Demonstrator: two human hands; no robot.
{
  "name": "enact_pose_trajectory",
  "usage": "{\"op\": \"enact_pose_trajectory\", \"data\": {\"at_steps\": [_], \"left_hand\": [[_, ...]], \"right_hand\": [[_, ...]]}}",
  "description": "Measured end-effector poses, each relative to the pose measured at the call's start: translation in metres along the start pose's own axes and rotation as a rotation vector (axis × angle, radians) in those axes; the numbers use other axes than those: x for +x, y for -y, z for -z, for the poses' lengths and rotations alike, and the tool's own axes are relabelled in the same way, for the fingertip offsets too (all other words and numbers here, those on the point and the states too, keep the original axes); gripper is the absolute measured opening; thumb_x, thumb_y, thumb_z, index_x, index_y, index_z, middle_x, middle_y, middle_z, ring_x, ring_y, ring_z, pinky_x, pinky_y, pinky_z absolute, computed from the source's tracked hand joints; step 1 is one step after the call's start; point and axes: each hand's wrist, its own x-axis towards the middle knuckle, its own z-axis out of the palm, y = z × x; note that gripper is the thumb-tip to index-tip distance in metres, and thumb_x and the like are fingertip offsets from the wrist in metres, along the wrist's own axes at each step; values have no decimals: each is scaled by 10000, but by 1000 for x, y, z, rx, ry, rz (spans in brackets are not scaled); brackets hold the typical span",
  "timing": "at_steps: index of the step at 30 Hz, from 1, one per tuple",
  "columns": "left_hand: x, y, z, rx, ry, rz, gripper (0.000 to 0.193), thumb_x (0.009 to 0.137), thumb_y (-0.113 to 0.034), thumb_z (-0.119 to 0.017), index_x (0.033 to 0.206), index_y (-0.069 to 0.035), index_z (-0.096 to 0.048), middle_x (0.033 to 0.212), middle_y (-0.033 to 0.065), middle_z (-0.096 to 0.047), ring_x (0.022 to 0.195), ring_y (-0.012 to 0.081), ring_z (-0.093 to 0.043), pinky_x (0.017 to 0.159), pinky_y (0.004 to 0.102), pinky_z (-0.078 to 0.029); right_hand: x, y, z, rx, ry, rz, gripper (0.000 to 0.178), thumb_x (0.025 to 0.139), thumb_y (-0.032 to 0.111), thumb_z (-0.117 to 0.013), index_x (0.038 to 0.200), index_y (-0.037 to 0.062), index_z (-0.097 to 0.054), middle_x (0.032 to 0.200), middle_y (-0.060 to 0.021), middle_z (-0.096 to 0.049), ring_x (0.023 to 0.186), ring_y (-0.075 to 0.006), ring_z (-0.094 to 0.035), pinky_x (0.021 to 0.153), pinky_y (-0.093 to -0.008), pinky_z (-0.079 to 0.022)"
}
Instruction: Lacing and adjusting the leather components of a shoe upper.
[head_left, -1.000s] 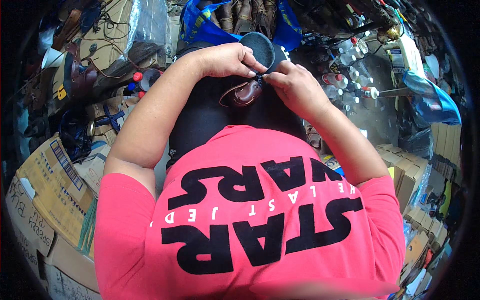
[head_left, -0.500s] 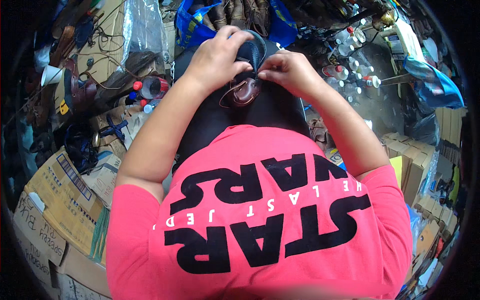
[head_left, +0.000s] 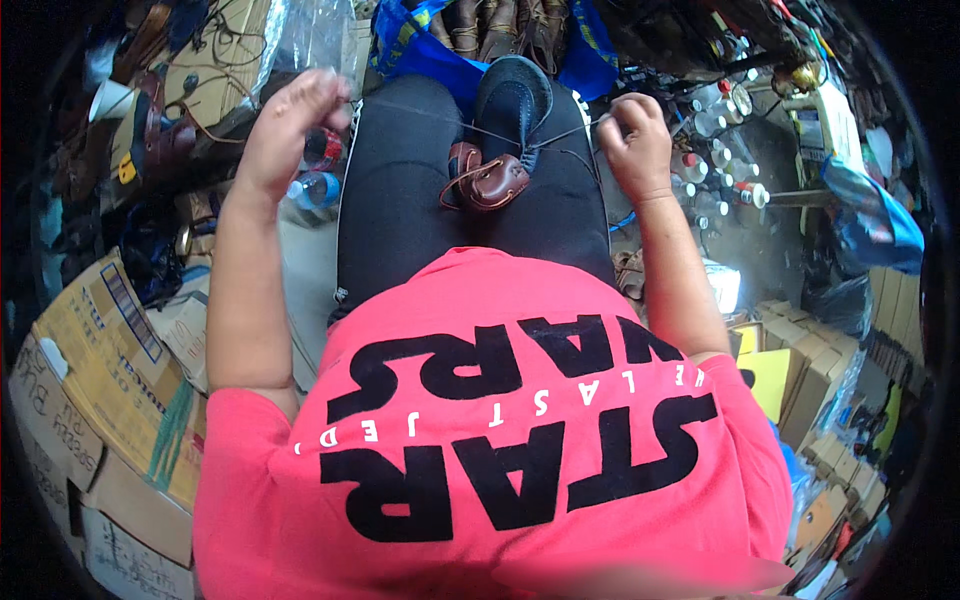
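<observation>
A brown leather shoe (head_left: pixel 497 183) with a dark sole (head_left: pixel 512 95) lies between my thighs, its sole turned up and its laces loose. Dark thread (head_left: pixel 570 133) runs from the shoe's side out to both hands, pulled nearly straight. My left hand (head_left: pixel 297 125), slightly blurred, is out beyond my left thigh with its fingers closed on one end of the thread. On the other side my right hand (head_left: pixel 637 145) is curled, gripping the other end. Neither hand touches the shoe itself.
A blue bag (head_left: pixel 425 60) holding several brown shoes (head_left: pixel 500 30) stands ahead of my knees. Several plastic bottles (head_left: pixel 700 165) are on the floor at right. Cardboard boxes (head_left: pixel 120 350) are piled at left, more boxes (head_left: pixel 800 345) at right. A white cup (head_left: pixel 110 100) sits far left.
Both hands have moved apart from the shoe, left hand to the left and right hand to the right, drawing the thread out. The shoe is now in fuller view.
</observation>
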Motion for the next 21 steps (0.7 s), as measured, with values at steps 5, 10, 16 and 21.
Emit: {"op": "enact_pose_trajectory", "data": {"at_steps": [5, 10, 16, 21], "left_hand": [[20, -1, -61, -1102, 221, -173, 431, 1001, -352, -392, 632, -128, -399, 1012, 106, -635, 1094, 264, -535, 960, 426, -374], [38, 14, -32, -1021, 253, -64, 437, 999, -345, -409, 612, -145, -382, 630, 5, -392, 651, 152, -420, 779, 338, -399], [37, 34, -17, -811, 28, 98, 455, 993, -354, -435, 594, -150, -361, 560, -17, -353, 544, 131, -414, 713, 323, -441], [22, 22, 45, 330, -383, 177, 406, 962, -382, -485, 1029, -11, -635, 938, 114, -673, 852, 196, -641, 856, 285, -470]], "right_hand": [[4, -2, -12, 1572, -117, -750, 396, 993, 364, -420, 1014, 8, -593, 1022, -158, -630, 987, -307, -594, 931, -449, -455], [-9, 20, 15, 1922, 283, -893, 460, 991, 410, -403, 632, 122, -385, 545, 19, -307, 494, -114, -277, 604, -309, -329], [-29, 6, 27, 1588, 198, -905, 413, 994, 376, -422, 677, 111, -442, 559, 3, -352, 517, -147, -347, 698, -368, -418], [-59, -59, 85, 251, 494, -598, 284, 893, 246, -594, 1072, 30, -643, 1082, -132, -648, 1041, -226, -594, 917, -345, -428]]}}
